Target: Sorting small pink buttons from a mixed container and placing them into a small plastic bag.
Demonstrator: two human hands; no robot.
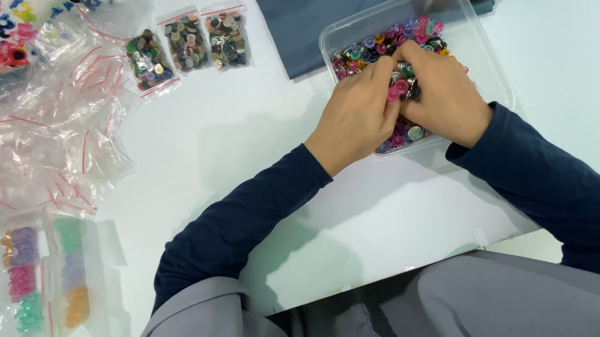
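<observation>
A clear plastic tub (484,47) on the white table holds a heap of small coloured buttons (390,40). Both hands are inside it, pressed together over the pile. My left hand (354,118) curls around a clump of buttons, fingertips pinching pink and dark ones. My right hand (444,93) cups the same clump from the other side, fingers bent inward. Dark blue sleeves cover both forearms. The buttons under the hands are hidden.
Three small zip bags of mixed buttons (189,45) lie at the back left. A heap of empty clear zip bags (40,132) fills the left. A clear box with sorted coloured buttons (45,281) sits front left. Folded blue-grey cloth (316,10) lies behind the tub.
</observation>
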